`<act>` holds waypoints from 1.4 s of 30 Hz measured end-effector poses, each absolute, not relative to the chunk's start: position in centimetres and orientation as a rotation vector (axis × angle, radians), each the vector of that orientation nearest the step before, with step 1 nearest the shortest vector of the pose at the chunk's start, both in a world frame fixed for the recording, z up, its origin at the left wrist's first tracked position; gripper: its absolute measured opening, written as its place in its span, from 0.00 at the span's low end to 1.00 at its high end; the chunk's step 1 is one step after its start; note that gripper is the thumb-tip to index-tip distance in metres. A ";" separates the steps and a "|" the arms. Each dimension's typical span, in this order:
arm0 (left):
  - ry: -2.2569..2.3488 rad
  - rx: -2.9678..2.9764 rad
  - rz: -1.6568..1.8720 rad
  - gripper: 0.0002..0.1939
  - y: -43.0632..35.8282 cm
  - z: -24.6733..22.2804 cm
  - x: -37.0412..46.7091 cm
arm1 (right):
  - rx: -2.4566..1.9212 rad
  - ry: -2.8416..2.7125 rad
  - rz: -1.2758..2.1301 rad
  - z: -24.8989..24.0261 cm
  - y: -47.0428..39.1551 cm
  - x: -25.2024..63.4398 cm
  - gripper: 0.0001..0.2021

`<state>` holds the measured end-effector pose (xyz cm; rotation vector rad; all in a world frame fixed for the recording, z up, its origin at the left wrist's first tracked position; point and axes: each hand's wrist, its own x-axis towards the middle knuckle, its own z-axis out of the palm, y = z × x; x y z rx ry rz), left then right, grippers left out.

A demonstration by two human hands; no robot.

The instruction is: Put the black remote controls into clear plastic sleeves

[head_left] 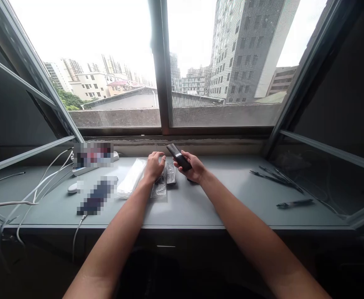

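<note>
"What is in the right hand (196, 167)?"

"A slim black device (178, 157) with a pale band across it. The fingers are closed around its lower part, and it is held tilted above the desk (197, 211), its free end pointing away and to the left."

"And the left hand (155, 167)?"

"Partly open, fingers loosely bent, with nothing visible in its grasp. It is over the clear packet (159, 189) with dark contents — I cannot tell whether it touches it."

"Is that packet alone?"

"No, a dark packet (171, 174) lies just beside it, between the 2 hands. Left of them is a stack of clear sleeves (132, 178), partly behind the left wrist. A dark object (191, 181) shows under the right hand, too hidden to name."

"What lies farther left?"

"A blurred dark item (96, 197) with a white cable (76, 232) at its near end, a small white object (72, 188), and a white power strip (84, 170) — blurred on top."

"And to the right?"

"Several dark pens (277, 181) in a loose bunch, with 1 more pen (294, 204) nearer the desk's front edge. The window (116, 118) stands behind the desk."
</note>
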<state>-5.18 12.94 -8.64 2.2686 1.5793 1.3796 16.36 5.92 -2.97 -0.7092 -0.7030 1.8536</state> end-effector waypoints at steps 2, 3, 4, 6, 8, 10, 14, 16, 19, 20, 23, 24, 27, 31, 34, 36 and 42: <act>1.581 2.264 1.372 0.14 13.0 -8.7 -5.2 | -0.679 -0.714 1.881 -3.1 6.1 16.4 0.15; 1.581 2.262 1.370 0.14 13.0 -8.7 -5.2 | -0.651 -0.720 1.897 -3.3 6.2 16.5 0.18; 1.578 2.262 1.371 0.14 13.0 -8.7 -5.2 | -0.625 -0.720 1.916 -3.4 6.2 16.6 0.19; 1.573 2.264 1.380 0.14 12.9 -8.7 -5.1 | -0.588 -0.713 1.955 -3.6 6.4 16.7 0.20; 1.572 2.266 1.385 0.14 12.9 -8.7 -5.1 | -0.576 -0.715 1.966 -3.7 6.5 16.7 0.18; 1.577 2.268 1.376 0.14 12.9 -8.7 -5.1 | -0.589 -0.735 1.913 -3.8 6.5 16.6 0.12; 1.570 2.266 1.369 0.14 12.9 -8.6 -5.1 | -0.649 -0.809 1.718 -4.2 6.6 16.0 0.05; 1.569 2.259 1.374 0.14 12.9 -8.6 -5.1 | -0.667 -0.866 1.632 -4.5 6.8 15.7 0.10; 1.577 2.255 1.369 0.15 12.9 -8.6 -5.2 | -0.648 -0.984 1.464 -5.0 7.0 15.6 0.18; 1.581 2.253 1.365 0.15 13.0 -8.6 -5.2 | -0.637 -1.038 1.400 -5.1 7.0 15.6 0.20; 1.590 2.245 1.346 0.15 13.0 -8.6 -5.3 | -0.618 -1.214 1.207 -4.9 6.7 15.6 0.18; 1.591 2.244 1.341 0.15 13.0 -8.6 -5.3 | -0.616 -1.259 1.149 -4.8 6.6 15.7 0.17; 1.591 2.248 1.338 0.15 13.0 -8.6 -5.3 | -0.608 -1.330 1.053 -4.7 6.4 15.6 0.15; 1.574 2.256 1.361 0.14 12.9 -8.7 -5.2 | -0.625 -1.326 1.069 -5.0 7.0 15.6 0.22; 1.569 2.259 1.366 0.13 12.9 -8.7 -5.1 | -0.767 -1.330 1.025 -5.4 7.5 15.9 0.28; 1.571 2.258 1.362 0.12 13.0 -8.8 -5.1 | -0.941 -1.366 0.950 -5.5 7.5 16.2 0.34; 1.566 2.275 1.339 0.13 13.2 -8.9 -5.2 | -1.328 -1.773 0.429 -5.9 7.2 17.1 0.22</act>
